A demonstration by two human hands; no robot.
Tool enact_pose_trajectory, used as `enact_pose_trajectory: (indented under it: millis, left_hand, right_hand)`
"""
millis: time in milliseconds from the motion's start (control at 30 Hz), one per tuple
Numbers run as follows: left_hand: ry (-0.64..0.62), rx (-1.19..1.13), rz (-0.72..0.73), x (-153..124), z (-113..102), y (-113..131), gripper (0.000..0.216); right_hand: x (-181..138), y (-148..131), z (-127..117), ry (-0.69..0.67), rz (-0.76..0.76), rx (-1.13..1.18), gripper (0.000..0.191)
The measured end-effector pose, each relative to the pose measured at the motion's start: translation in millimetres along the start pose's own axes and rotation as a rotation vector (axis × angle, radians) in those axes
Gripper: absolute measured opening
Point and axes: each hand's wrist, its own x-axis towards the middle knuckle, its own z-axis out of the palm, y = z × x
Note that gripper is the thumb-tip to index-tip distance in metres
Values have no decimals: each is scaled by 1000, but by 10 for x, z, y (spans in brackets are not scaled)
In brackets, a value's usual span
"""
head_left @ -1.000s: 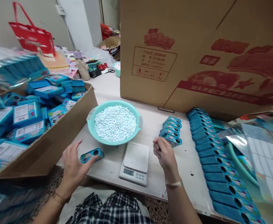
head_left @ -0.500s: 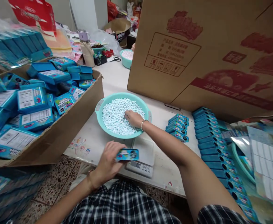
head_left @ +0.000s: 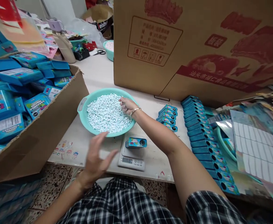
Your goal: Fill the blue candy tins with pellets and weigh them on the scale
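A turquoise bowl [head_left: 82,121] full of small pale candies [head_left: 106,115] stands on the table. Over the candies at the bowl's right side is my right hand [head_left: 128,106], its fingers curled round some of them. My left hand [head_left: 97,157] holds nothing; its thumb and fingers are spread, just left of the scale, and a little blurred. On the white digital scale [head_left: 131,163] stands a small blue candy box [head_left: 136,142], apart from both hands. The scale's display is too small to read.
On the left a cardboard carton [head_left: 45,124] holds many blue boxes [head_left: 20,74]. A large printed carton [head_left: 150,74] blocks the back right. A short row of blue boxes [head_left: 167,115] and a long row [head_left: 203,146] stand on the right. Scissors [head_left: 100,52] lie behind the bowl.
The blue candy box has gone from my left hand onto the scale. My left hand has let go and moved left, opening out. My right hand has lifted slightly among the candies. The view has shifted right.
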Motion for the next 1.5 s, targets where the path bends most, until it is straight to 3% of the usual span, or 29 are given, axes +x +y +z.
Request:
enact_pose_trajectory:
  millis: [100, 200, 400, 633, 767, 867, 1033, 1233, 1500]
  left_hand:
    - [203, -45, -314, -207, -415, -202, 57]
    - [319, -143, -543, -435, -674, -384, 52]
    - [380, -194, -652, -658, -767, -461, 47]
    - [254, -244, -567, -563, -591, -398, 44]
    - [52, -232, -444, -405, -393, -279, 39]
    - [-103, -240, -267, -223, -194, -117, 37]
    - [-238, -261, 7, 32, 155, 76, 41]
    - [-272, -243, 9, 78, 323, 81, 42]
    - [-251, -228, -61, 1, 268, 33, 40]
  right_hand:
    - [22, -47, 57, -13, -9, -35, 27]
    - [31, -95, 128, -24, -33, -116, 23]
    - [3, -151, 202, -18, -135, -274, 21]
    - [-369, -230, -7, -46, -231, -342, 24]
    - [-968, -256, -307, -78, -246, -369, 30]
    - [-1510, -229, -515, -73, -259, -525, 34]
    - [-2161, 39, -598, -57, -288, -793, 29]
    - [-2239, 421, -441, 36, -357, -1074, 23]
    - [-2232, 503, -415, 28, -349, -1125, 19]
